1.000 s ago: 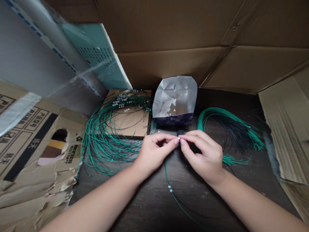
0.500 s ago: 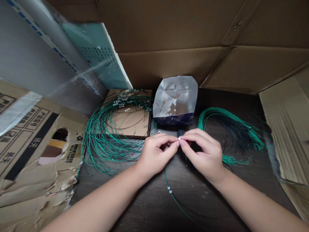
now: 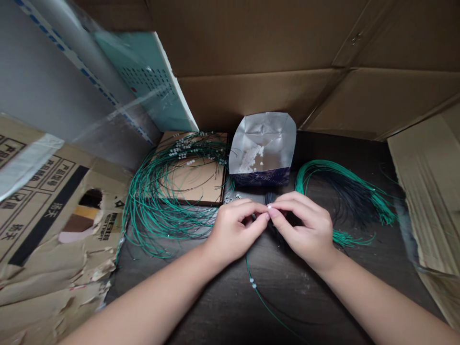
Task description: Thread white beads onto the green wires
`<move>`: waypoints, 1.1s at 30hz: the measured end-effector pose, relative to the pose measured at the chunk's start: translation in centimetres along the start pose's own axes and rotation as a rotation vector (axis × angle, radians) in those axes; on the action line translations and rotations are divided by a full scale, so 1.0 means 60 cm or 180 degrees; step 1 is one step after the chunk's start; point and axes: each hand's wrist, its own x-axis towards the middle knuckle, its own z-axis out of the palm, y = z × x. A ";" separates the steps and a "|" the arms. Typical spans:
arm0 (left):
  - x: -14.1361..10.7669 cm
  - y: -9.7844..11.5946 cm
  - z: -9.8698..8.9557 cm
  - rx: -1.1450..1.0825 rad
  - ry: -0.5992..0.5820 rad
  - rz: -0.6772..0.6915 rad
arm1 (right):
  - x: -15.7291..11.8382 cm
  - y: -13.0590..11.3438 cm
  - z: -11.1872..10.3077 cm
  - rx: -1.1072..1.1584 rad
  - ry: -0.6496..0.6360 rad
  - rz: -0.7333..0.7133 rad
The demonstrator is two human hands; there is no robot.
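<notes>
A small white bead (image 3: 269, 207) sits between the fingertips of my right hand (image 3: 309, 227), which pinches it. My left hand (image 3: 232, 227) is closed in a pinch, its thumb and forefinger meeting the bead from the left. From beneath that hand a green cord (image 3: 264, 302) runs down toward me, with two pale beads (image 3: 253, 283) threaded on it. The end of the cord inside the left fingers is hidden. Just beyond my hands stands a silver-lined bag (image 3: 275, 139) with loose white beads (image 3: 253, 157) inside.
At left, a bundle of green cords (image 3: 143, 211) with many beads drapes over a flat cardboard box (image 3: 197, 187). Another green and black cord bundle (image 3: 334, 167) lies at right. Cardboard walls (image 3: 251, 91) enclose the dark tabletop (image 3: 230, 306). A light blue panel (image 3: 143, 72) leans behind.
My fingertips shift only slightly at the bead, with the left thumb a little lower against the right fingers. The view moves very slightly; the bag and cords stay in place.
</notes>
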 end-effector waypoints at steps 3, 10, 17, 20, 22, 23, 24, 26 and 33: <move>-0.001 -0.001 0.000 0.0018 -0.0020 0.0005 | 0.001 0.000 0.001 -0.0022 0.0015 -0.0003; -0.003 -0.001 0.001 0.0008 -0.0039 0.0046 | 0.002 -0.002 0.000 -0.0069 -0.0003 -0.0013; 0.004 0.006 -0.003 -0.0480 0.0061 -0.0463 | -0.001 -0.002 -0.001 -0.0124 0.0075 -0.0012; 0.007 0.007 -0.005 -0.0954 0.0120 -0.0958 | -0.004 -0.002 -0.001 -0.0184 0.0102 -0.0065; 0.008 0.007 -0.005 -0.1228 0.0191 -0.1160 | -0.004 -0.004 -0.002 -0.0245 0.0127 -0.0111; 0.009 0.007 -0.005 -0.1340 0.0231 -0.1213 | -0.005 -0.005 -0.003 -0.0279 0.0138 -0.0132; 0.009 0.007 -0.005 -0.1432 0.0265 -0.1250 | -0.005 -0.005 -0.003 -0.0315 0.0141 -0.0153; 0.010 0.008 -0.004 -0.1583 0.0260 -0.1342 | -0.005 -0.006 -0.004 -0.0387 0.0137 -0.0212; 0.013 0.011 -0.006 -0.2079 -0.0038 -0.1671 | -0.007 -0.002 -0.005 -0.0487 0.0127 -0.0328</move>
